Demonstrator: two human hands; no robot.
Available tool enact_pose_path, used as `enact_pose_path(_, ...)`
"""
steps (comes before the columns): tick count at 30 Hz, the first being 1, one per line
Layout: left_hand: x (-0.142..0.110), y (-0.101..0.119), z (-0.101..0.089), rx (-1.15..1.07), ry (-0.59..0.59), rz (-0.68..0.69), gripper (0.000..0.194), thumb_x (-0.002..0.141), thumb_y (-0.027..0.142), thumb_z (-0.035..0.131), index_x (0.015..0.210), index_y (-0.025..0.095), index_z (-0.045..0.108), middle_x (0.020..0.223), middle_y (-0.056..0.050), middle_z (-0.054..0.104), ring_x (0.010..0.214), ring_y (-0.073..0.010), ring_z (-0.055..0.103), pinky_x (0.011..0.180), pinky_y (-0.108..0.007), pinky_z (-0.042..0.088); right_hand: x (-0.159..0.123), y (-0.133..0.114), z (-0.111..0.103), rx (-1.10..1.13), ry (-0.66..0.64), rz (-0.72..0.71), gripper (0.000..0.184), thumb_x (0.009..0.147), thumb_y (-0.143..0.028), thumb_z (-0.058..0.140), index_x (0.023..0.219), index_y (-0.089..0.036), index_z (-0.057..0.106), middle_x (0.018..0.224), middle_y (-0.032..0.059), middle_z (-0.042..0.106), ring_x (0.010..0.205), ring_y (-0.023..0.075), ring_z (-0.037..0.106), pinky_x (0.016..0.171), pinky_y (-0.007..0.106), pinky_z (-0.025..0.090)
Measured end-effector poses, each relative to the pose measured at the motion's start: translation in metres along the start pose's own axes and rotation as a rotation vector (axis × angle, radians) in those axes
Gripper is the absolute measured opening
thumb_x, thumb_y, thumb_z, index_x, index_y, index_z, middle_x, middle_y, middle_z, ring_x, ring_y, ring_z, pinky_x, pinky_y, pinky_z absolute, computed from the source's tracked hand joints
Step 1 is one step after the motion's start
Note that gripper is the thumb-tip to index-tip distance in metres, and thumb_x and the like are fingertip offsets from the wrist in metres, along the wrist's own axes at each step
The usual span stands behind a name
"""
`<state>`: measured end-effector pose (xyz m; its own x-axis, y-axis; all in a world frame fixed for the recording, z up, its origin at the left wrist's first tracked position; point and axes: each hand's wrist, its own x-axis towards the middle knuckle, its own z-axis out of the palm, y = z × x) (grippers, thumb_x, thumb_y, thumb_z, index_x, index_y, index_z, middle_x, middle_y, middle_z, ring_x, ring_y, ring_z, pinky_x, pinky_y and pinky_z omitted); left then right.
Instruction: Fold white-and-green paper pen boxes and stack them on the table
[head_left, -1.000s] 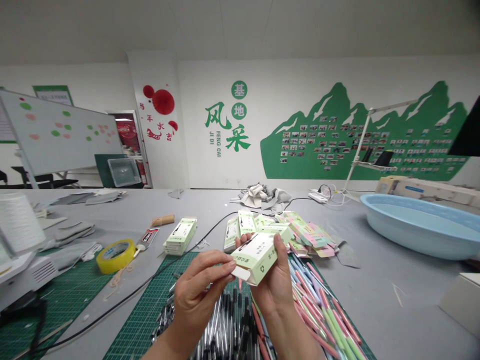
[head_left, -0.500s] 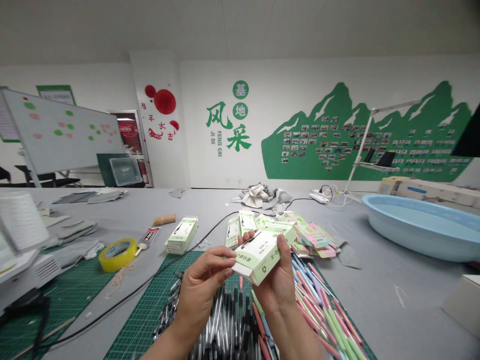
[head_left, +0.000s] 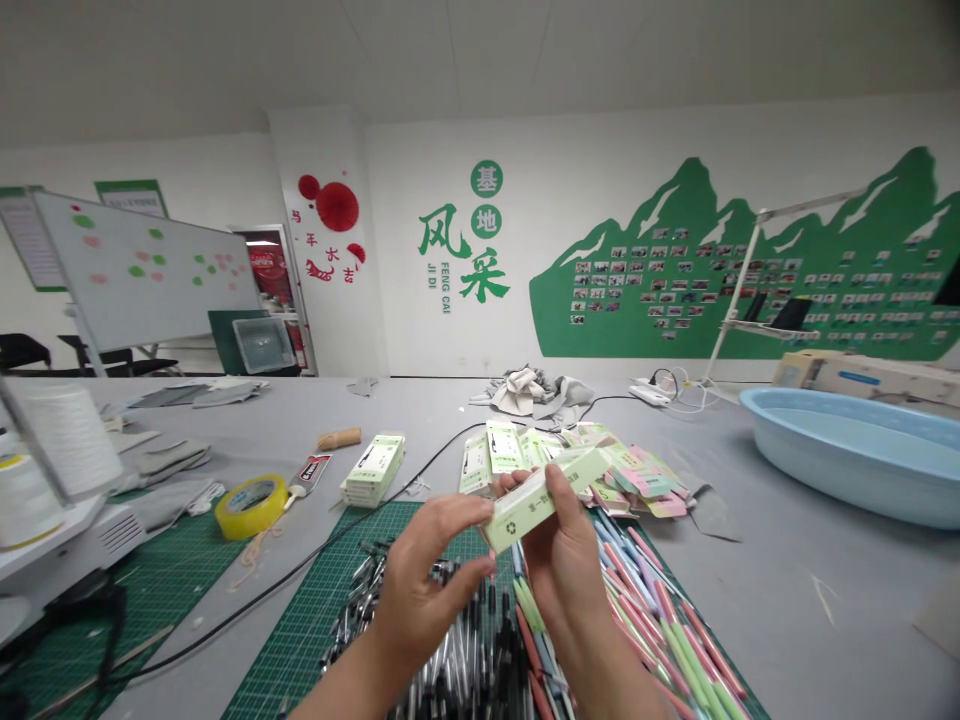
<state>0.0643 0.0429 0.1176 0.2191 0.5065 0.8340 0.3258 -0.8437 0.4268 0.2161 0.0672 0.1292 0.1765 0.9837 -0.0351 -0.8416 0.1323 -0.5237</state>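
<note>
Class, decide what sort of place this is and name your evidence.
Probably a small craft or light-assembly workshop: heaped slim black-and-clear plastic pens lie on a green gridded cutting mat, near a stack of pale-green cardboard boxes.

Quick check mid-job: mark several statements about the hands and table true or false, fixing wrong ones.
1. The right hand holds a small box. True.
2. The yellow tape lies left of the stacked boxes. True.
3. The left hand grips the yellow tape. False: that hand is at the small box.
4. The stacked boxes are right of the small box. False: they are to its left.
5. The blue basin is on the right side. True.
</note>
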Motion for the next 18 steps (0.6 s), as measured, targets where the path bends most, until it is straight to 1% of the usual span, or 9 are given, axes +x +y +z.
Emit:
enact_pose_path(3,-0.005,0.000,0.008,0.204,-0.067,0.099,0.050,0.092,0.016,0.067,0.140,0.024,0.056,0.128,-0.010,0.068,0.120,-0.0229,0.062,0.104,-0.038,0.052,0.004,0.007,-0.004,-0.135,0.060,-0.114,0.067,0.059,-0.046,0.096,0.106,-0.015,0.059,0.092,0.0045,0.065,0.084,0.0214,0.067,0.075,0.030,0.059)
enact_pose_path(5,-0.008,-0.002,0.015,0.251,-0.062,0.052,0.048,0.094,0.011,0.061,0.139,0.026,0.056,0.125,-0.008,0.070,0.116,-0.0208,0.064,0.100,-0.037,0.053,0.005,0.010,-0.005,-0.235,0.054,-0.210,0.073,0.062,-0.045,0.096,0.117,-0.018,0.056,0.099,0.0037,0.065,0.088,0.0207,0.066,0.073,0.027,0.058)
enact_pose_path(7,-0.009,-0.008,0.018,0.218,-0.050,-0.108,0.045,0.093,0.011,0.060,0.135,0.029,0.060,0.122,-0.006,0.071,0.110,-0.0208,0.066,0.096,-0.036,0.055,0.005,0.011,-0.006,-0.334,0.017,-0.226,0.076,0.066,-0.048,0.093,0.125,-0.020,0.054,0.110,0.0048,0.065,0.098,0.0220,0.065,0.077,0.027,0.057)
enact_pose_path(9,-0.006,-0.021,0.013,0.094,0.006,-0.378,0.040,0.090,0.016,0.066,0.127,0.029,0.066,0.120,-0.005,0.072,0.109,-0.0229,0.067,0.091,-0.035,0.056,0.005,0.010,-0.008,-0.402,-0.062,-0.122,0.077,0.071,-0.055,0.088,0.129,-0.020,0.053,0.118,0.0065,0.063,0.109,0.0244,0.063,0.082,0.029,0.057)
enact_pose_path(11,-0.001,-0.045,-0.002,-0.099,0.130,-0.684,0.035,0.084,0.022,0.074,0.118,0.025,0.071,0.116,-0.006,0.075,0.108,-0.0253,0.069,0.085,-0.032,0.058,0.007,0.008,-0.012,-0.439,-0.100,-0.001,0.081,0.072,-0.058,0.085,0.135,-0.021,0.050,0.122,0.0073,0.062,0.116,0.0258,0.061,0.087,0.031,0.056)
enact_pose_path(13,0.005,-0.078,-0.026,-0.121,0.229,-0.802,0.035,0.084,0.028,0.074,0.118,0.019,0.069,0.104,-0.007,0.077,0.095,-0.0244,0.073,0.076,-0.031,0.060,0.009,0.007,-0.015,-0.465,-0.061,0.030,0.087,0.069,-0.057,0.086,0.138,-0.021,0.048,0.126,0.0078,0.060,0.120,0.0261,0.058,0.093,0.032,0.055)
enact_pose_path(14,0.007,-0.097,-0.039,-0.101,0.292,-0.852,0.034,0.087,0.028,0.072,0.119,0.017,0.066,0.101,-0.007,0.077,0.092,-0.0218,0.073,0.077,-0.030,0.060,0.010,0.006,-0.016,-0.475,-0.037,0.024,0.087,0.067,-0.055,0.087,0.137,-0.021,0.048,0.128,0.0082,0.060,0.122,0.0264,0.057,0.094,0.032,0.055)
enact_pose_path(16,0.011,-0.134,-0.065,-0.025,0.402,-0.970,0.028,0.092,0.023,0.067,0.118,0.014,0.063,0.095,-0.005,0.074,0.081,-0.0165,0.071,0.076,-0.029,0.059,0.011,0.004,-0.015,-0.473,-0.022,0.001,0.082,0.064,-0.052,0.086,0.131,-0.019,0.052,0.127,0.0096,0.059,0.123,0.0278,0.056,0.097,0.035,0.055)
enact_pose_path(18,0.014,-0.164,-0.085,0.045,0.444,-1.087,0.022,0.095,0.026,0.065,0.112,0.012,0.064,0.094,-0.004,0.071,0.075,-0.0145,0.068,0.071,-0.030,0.059,0.010,0.001,-0.012,-0.448,-0.014,-0.009,0.074,0.060,-0.049,0.086,0.120,-0.017,0.057,0.122,0.0107,0.061,0.121,0.0294,0.057,0.097,0.037,0.056)
